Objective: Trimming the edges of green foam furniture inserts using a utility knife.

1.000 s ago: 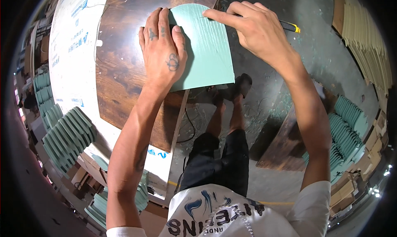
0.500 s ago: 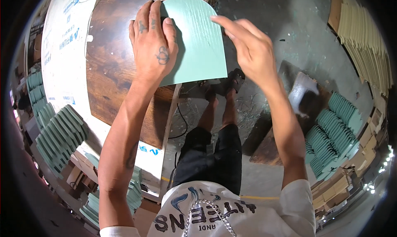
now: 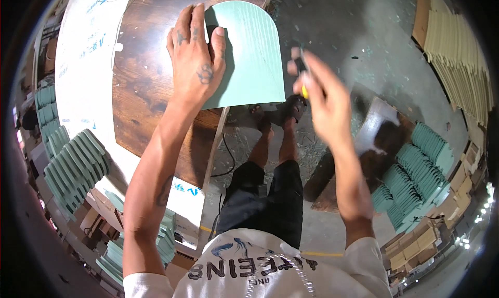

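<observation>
On brown wood, left hand touches green panel.

I have my two hands in view: one left hand, one right hand. Under the left one I count one pale green panel; in the right one, one black-and-yellow tool. There are two brown boards, one left and one right, two shoes between them, one black cable and, far right, one pale yellow stack. Several green stacks stand left and right, too tightly packed to count the pieces.
</observation>
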`<state>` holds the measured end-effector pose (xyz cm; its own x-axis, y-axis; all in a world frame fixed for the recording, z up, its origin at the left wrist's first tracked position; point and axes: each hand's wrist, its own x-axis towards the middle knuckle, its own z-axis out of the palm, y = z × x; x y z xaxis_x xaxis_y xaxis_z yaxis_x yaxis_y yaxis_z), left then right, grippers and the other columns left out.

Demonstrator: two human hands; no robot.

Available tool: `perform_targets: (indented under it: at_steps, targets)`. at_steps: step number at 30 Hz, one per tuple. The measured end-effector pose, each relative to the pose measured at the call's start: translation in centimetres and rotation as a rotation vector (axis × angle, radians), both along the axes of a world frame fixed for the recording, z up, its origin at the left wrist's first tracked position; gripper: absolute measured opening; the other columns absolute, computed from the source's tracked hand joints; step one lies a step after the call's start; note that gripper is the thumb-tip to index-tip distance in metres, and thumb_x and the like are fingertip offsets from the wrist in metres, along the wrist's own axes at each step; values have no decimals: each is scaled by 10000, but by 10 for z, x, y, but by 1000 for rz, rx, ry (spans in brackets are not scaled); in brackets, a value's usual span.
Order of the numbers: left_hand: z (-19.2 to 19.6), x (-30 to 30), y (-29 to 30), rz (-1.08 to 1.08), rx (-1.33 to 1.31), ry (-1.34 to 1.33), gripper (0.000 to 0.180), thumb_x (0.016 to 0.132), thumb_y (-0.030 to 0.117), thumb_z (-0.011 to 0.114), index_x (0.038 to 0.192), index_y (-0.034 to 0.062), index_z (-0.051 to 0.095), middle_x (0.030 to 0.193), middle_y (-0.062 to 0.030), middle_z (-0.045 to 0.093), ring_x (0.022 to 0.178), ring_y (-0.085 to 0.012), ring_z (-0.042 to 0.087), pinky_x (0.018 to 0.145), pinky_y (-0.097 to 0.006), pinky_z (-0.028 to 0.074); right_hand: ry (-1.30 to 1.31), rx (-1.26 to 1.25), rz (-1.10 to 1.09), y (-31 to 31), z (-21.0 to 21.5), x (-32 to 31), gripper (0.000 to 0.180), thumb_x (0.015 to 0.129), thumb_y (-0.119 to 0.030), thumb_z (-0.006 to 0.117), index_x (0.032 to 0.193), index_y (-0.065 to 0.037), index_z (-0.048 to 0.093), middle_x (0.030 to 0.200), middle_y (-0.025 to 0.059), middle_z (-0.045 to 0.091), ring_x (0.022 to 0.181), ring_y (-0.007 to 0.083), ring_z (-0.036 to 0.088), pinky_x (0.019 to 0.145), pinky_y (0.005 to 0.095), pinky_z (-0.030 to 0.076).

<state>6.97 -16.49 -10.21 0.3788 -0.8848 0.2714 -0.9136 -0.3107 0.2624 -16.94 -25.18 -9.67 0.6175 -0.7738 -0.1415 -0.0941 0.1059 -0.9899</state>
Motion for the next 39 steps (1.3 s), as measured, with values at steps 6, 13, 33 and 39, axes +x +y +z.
perform_targets:
  at_steps: [6,13,33,39]
  targets:
    - [41,-61,48,531,265,336,798,1000,557,517,1559,40,276,1322,-328,439,946,-364,635,829,-561,568,35,134,136,-36,-4,35,349,1026,-108,577,1368,-37,582,1078,97,728,901,127,646,836,289,513]
    - [46,-58,57,457,149,235,667,952,330,685,1446,-36,426,1406,-318,403,1061,-452,630,883,-494,541,57,312,-59,95,37,16,310,1032,-60,550,1337,-8,565,987,107,717,815,124,669,726,268,544]
    - [16,9,-21,-319,34,21,313,977,364,648,1181,129,681,1068,-95,594,1020,-303,534,927,-446,412,61,-250,84,-30,-10,30,353,1025,-51,504,1370,-114,548,923,142,715,802,222,709,763,350,565]
    - [15,7,-24,-306,15,131,329,984,338,638,1107,33,634,1035,-102,592,982,-301,533,873,-439,439,80,-422,85,-42,-13,61,284,1015,-90,534,1288,-97,611,1128,155,714,951,392,696,789,423,554]
